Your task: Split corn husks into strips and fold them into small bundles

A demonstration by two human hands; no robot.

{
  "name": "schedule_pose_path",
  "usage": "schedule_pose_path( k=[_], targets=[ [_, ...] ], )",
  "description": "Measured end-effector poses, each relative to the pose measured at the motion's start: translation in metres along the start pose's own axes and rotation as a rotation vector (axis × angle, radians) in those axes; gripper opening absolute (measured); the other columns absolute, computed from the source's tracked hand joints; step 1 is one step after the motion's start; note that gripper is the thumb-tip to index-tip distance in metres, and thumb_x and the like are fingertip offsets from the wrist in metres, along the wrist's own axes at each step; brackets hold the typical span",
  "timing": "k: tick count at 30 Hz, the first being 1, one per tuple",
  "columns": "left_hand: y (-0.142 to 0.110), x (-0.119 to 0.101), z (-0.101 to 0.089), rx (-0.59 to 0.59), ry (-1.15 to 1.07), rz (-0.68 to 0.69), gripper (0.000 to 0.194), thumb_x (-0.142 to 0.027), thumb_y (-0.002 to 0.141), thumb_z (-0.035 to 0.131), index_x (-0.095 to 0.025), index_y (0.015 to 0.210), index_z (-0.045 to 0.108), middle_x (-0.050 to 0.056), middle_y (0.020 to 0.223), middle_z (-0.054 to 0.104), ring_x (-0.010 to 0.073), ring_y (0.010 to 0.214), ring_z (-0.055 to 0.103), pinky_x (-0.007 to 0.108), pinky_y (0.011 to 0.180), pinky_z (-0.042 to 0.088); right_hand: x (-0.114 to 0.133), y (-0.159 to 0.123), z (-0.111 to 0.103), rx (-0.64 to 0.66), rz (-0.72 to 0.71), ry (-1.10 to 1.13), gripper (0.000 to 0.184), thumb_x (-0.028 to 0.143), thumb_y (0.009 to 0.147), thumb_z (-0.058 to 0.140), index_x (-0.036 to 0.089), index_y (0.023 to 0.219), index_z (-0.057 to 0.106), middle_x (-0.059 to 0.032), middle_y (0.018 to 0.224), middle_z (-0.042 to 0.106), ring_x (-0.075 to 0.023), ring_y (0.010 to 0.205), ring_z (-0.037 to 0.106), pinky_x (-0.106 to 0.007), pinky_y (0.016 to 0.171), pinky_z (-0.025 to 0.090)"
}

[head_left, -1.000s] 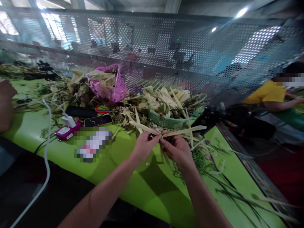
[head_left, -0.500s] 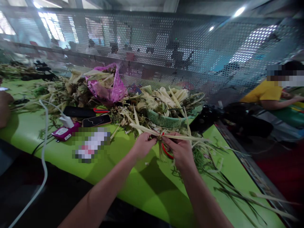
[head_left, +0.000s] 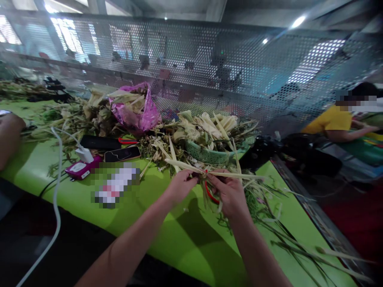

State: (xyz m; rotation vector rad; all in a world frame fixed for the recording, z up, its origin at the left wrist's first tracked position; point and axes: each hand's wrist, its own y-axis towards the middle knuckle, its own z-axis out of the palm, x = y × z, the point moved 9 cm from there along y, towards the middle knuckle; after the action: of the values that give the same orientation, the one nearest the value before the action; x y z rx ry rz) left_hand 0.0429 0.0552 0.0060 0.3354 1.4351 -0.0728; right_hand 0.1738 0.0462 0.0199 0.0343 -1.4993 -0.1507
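Observation:
My left hand (head_left: 179,186) and my right hand (head_left: 229,193) meet over the green table (head_left: 167,239), both pinched on pale palm-leaf strips (head_left: 209,172) that stick out left and right. The strips cross between my fingers. A red-handled tool (head_left: 208,193) shows just under my right hand; I cannot tell whether the hand holds it. Behind my hands lies a green woven basket (head_left: 206,153) heaped with more leaf strips.
A pink plastic bag (head_left: 136,109) of leaves, a phone (head_left: 122,153), a black case (head_left: 100,142), a pink device (head_left: 80,168) with a white charger and cable (head_left: 58,199) lie at left. Leaf scraps trail right. A perforated metal screen (head_left: 209,67) stands behind. Other people sit far right and far left.
My hands stayed together on the strips and dropped slightly. The long strip on the right now lies flatter, and the red handle has come into sight under my right hand.

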Motion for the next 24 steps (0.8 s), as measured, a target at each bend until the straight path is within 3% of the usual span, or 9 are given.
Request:
schedule_pose_path(
  k=[5,10,16,24],
  targets=[
    [0.002,-0.001,0.001,0.012,-0.015,0.044,0.021,-0.029,0.081,0.059,-0.017,0.095,0.069,0.007,0.098,0.069,0.0201,0.094,0.059,0.032,0.09,0.043,-0.001,0.005,-0.002,0.036,-0.025,-0.043,0.023,0.034,0.065,0.079,0.018,0.078,0.069,0.0,0.068,0.063,-0.0115,0.056,0.05,-0.024,0.05,0.038],
    [0.002,0.0,-0.007,-0.07,-0.014,-0.008,0.016,-0.026,0.081,0.058,-0.016,0.088,0.068,0.006,0.087,0.067,0.0183,0.085,0.058,0.031,0.082,0.043,-0.007,0.004,0.004,0.121,0.032,-0.014,0.031,0.037,0.068,0.077,0.02,0.093,0.069,-0.0038,0.084,0.067,-0.0156,0.07,0.057,-0.026,0.059,0.045],
    [0.0,0.009,-0.008,-0.098,-0.121,-0.148,0.009,-0.023,0.079,0.058,-0.015,0.08,0.063,-0.001,0.068,0.055,0.0099,0.06,0.043,0.024,0.062,0.037,-0.005,0.006,-0.001,0.103,0.007,-0.21,0.03,0.04,0.065,0.079,0.018,0.082,0.069,-0.002,0.071,0.064,-0.0128,0.061,0.053,-0.024,0.054,0.043],
    [-0.006,0.012,-0.003,-0.081,-0.37,-0.267,0.014,-0.025,0.071,0.067,-0.014,0.079,0.063,0.002,0.075,0.06,0.0114,0.069,0.05,0.024,0.067,0.038,-0.003,0.006,-0.001,0.097,-0.004,-0.27,0.027,0.04,0.064,0.079,0.018,0.077,0.068,-0.0004,0.068,0.063,-0.0112,0.059,0.051,-0.022,0.052,0.04]
  ],
)
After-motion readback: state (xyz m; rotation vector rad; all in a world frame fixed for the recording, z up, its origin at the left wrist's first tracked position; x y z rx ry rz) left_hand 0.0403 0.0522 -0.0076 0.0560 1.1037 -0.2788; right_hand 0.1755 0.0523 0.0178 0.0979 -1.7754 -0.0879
